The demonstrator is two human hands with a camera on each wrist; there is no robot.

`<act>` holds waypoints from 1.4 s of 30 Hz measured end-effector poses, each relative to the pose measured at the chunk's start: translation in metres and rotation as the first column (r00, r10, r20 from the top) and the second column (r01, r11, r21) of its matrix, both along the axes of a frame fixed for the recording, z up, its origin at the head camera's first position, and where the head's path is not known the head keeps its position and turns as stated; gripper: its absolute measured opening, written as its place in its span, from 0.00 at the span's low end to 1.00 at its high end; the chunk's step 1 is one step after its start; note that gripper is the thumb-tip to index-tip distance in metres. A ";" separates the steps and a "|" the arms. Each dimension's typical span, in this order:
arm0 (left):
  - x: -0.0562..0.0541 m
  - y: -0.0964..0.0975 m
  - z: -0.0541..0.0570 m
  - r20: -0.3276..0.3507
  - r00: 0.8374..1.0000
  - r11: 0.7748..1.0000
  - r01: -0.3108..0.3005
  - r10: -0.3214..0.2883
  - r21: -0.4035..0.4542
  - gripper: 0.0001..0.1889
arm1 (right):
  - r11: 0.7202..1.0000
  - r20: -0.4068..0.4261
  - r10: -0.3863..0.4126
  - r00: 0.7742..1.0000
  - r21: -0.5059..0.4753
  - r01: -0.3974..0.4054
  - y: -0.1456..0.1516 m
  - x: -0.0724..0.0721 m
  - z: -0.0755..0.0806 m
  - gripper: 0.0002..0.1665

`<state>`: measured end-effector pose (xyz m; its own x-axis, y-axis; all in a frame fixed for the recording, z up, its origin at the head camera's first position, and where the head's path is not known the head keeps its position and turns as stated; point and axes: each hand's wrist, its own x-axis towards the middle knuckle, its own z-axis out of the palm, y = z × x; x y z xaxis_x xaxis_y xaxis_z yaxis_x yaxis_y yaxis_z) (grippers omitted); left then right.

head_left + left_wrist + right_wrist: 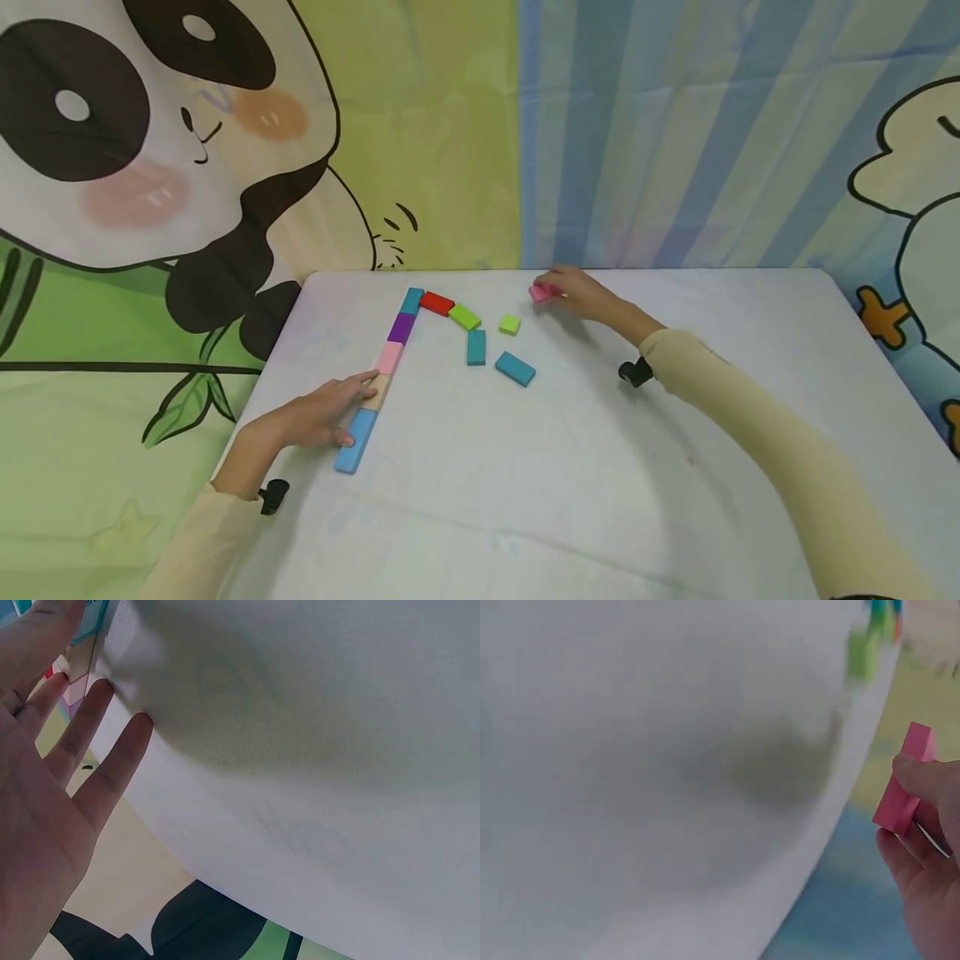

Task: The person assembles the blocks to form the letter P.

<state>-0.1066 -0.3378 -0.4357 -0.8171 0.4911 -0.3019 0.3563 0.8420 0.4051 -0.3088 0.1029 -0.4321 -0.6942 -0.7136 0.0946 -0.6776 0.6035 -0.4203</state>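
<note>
A slanting row of flat blocks lies at the left of the table: a light blue block [356, 442], a beige block [380, 388], a light pink block [389, 357], a purple block [401, 328] and a teal block [412, 300]. My left hand [318, 412] rests along this row with fingers extended, touching around the beige and light blue blocks. Between thumb and fingers, my right hand [585, 293] pinches a darker pink block [906, 780] near the far edge, held above the table.
From the row's far end, a red block [437, 303] and a green block [465, 317] continue rightward. Close by are an upright-lying teal block [476, 348], a slanted teal block [515, 369] and a small green block [510, 324]. Behind the white table [600, 500] hangs a cartoon-printed cloth.
</note>
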 end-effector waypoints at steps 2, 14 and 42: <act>0.001 0.000 0.000 0.003 1.000 1.000 -0.003 0.003 -0.002 0.42 | 0.995 -0.016 0.093 0.996 -0.024 -0.093 -0.022 0.022 0.009 0.22; -0.002 -0.001 -0.002 0.016 1.000 1.000 0.000 0.000 -0.001 0.42 | 0.894 -0.058 0.428 0.902 0.172 -0.413 -0.108 0.097 -0.002 0.21; -0.002 0.002 -0.001 0.005 1.000 1.000 -0.009 0.009 -0.005 0.42 | 0.992 -0.103 0.010 0.995 0.123 0.003 -0.046 0.104 -0.013 0.26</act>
<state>-0.1082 -0.3360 -0.4367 -0.8199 0.4823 -0.3083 0.3468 0.8470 0.4029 -0.2051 0.0565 -0.4451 -0.6826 -0.7268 0.0766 -0.7157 0.6437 -0.2710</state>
